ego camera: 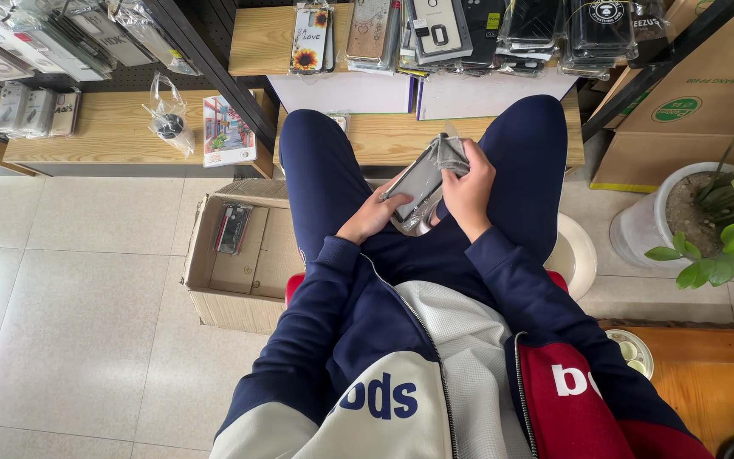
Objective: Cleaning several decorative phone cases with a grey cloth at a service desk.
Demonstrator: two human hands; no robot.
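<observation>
I sit on a stool with my knees apart, in dark blue trousers. My left hand grips the lower edge of a dark phone case in a clear plastic sleeve, held between my knees. My right hand holds the sleeve's upper right end, where the plastic is crumpled under my fingers. The case is tilted, its top towards the shelf.
An open cardboard box with one packaged case stands on the tiles at my left. Wooden shelves ahead carry several packaged phone cases. A potted plant and large cartons stand at right.
</observation>
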